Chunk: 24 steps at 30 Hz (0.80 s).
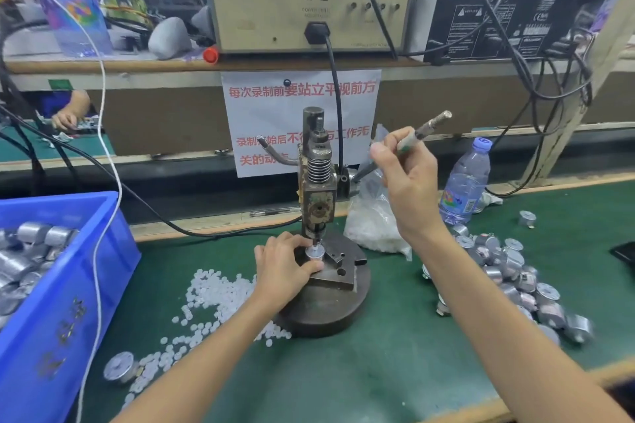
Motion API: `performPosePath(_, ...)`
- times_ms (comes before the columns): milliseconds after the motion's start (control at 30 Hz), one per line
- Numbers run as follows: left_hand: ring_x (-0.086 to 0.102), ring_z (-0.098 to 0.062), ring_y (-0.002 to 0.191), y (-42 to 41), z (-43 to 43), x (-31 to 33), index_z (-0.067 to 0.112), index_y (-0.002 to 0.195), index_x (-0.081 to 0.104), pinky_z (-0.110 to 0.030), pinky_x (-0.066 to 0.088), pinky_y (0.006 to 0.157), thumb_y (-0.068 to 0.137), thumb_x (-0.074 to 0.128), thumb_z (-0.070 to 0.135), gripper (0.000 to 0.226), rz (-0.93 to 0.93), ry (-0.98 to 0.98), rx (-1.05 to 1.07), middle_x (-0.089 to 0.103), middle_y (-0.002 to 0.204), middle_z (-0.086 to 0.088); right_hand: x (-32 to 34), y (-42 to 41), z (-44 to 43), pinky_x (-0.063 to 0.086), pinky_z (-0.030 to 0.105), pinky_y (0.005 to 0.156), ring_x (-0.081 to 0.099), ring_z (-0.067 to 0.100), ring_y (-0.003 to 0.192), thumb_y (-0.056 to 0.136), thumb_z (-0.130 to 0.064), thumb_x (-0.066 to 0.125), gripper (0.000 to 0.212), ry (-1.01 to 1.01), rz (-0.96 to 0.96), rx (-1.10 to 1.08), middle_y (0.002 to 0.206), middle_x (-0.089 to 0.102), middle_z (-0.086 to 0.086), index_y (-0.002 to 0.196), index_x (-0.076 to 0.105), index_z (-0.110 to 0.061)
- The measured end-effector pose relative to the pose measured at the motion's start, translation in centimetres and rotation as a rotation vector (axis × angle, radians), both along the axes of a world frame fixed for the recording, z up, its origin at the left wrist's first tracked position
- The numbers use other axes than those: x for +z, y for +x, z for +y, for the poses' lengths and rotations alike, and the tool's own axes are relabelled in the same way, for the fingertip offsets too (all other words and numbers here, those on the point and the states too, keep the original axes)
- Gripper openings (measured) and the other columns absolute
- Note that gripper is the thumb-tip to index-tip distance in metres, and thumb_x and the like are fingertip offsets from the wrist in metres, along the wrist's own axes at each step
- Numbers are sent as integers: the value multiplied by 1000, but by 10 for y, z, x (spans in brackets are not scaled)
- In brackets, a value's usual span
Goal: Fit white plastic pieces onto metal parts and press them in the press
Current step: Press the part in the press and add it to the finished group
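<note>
A small hand press point(318, 178) stands on a round dark base point(330, 306) in the middle of the green mat. A silver metal part point(314, 253) with a white plastic piece on top sits on the press block, right under the ram. My left hand point(283, 268) pinches that part from the left. My right hand point(409, 178) grips the press lever point(431, 125), which is raised up and to the right. Loose white plastic pieces point(206, 306) lie scattered left of the base. A pile of metal parts point(515, 275) lies to the right.
A blue bin point(68, 285) with several metal parts stands at the left. A bag of white pieces point(371, 227) and a water bottle point(465, 182) stand behind the press. One metal part point(121, 367) lies near the front left. Cables and equipment boxes fill the shelf behind.
</note>
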<state>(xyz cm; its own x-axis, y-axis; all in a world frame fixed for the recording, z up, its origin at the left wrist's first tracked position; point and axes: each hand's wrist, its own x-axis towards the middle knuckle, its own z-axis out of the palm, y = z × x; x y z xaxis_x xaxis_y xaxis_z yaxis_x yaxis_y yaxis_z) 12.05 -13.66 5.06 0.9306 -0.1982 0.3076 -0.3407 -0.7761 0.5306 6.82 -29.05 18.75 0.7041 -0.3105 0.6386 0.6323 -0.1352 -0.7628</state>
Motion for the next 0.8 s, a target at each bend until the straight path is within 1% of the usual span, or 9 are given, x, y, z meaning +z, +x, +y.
performPosePath(100,47,-15,103,-1,0,-2,28,107,65,-27,17,76,74,71,48,39,-3,2,4,59,108,9,-1,-1,7,33,12,55,34,-1,53,86,-9,51,21,33,-46,-37,64,35,-8,70,38,-16)
performPosePath(233,46,-13,102,0,0,-3,28,109,63,-26,18,77,75,70,48,39,-9,-3,-2,58,107,10,-7,3,13,34,12,56,34,-1,54,86,-8,49,23,62,-104,-92,61,38,-16,70,37,-17)
performPosePath(333,45,-13,102,1,0,-3,29,109,62,-26,18,77,76,68,49,39,-8,13,-9,57,109,11,-18,-1,13,33,11,56,33,-2,54,87,-5,48,24,50,-131,-82,60,38,-18,70,34,-16)
performPosePath(433,45,-12,102,2,0,-5,29,109,62,-26,19,78,76,67,50,39,-16,5,-11,57,109,12,-25,-3,12,35,11,58,36,-2,57,86,-1,48,25,47,-138,-64,62,41,-19,71,34,-16)
performPosePath(600,45,-11,102,2,0,-6,29,111,62,-25,20,78,77,67,50,41,-34,8,-15,57,108,12,-14,7,10,29,14,49,31,0,49,83,-3,51,32,-55,-148,-226,56,40,-14,64,33,-21)
performPosePath(667,45,-11,101,1,0,-6,29,111,62,-25,19,77,77,67,50,41,-38,1,-15,57,107,13,0,18,7,33,21,51,32,3,50,84,-7,54,33,-68,-109,-251,55,38,-12,62,33,-21)
performPosePath(700,45,-11,100,1,1,-6,30,111,62,-25,18,76,76,68,50,41,-44,-7,-16,57,106,13,8,26,5,36,30,56,34,8,53,85,-11,55,33,-69,-61,-274,56,37,-11,63,34,-21)
performPosePath(733,46,-10,100,0,1,-6,30,111,63,-25,18,76,76,68,50,41,-47,-12,-17,57,106,14,16,36,5,37,34,60,35,11,55,87,-14,57,32,-75,-8,-310,58,36,-10,64,36,-22)
performPosePath(800,46,-10,100,-1,0,-4,31,112,63,-25,17,75,76,68,50,40,-46,-12,-17,57,106,14,30,54,3,37,33,63,37,9,57,90,-17,55,24,-94,84,-339,60,40,-9,70,44,-22)
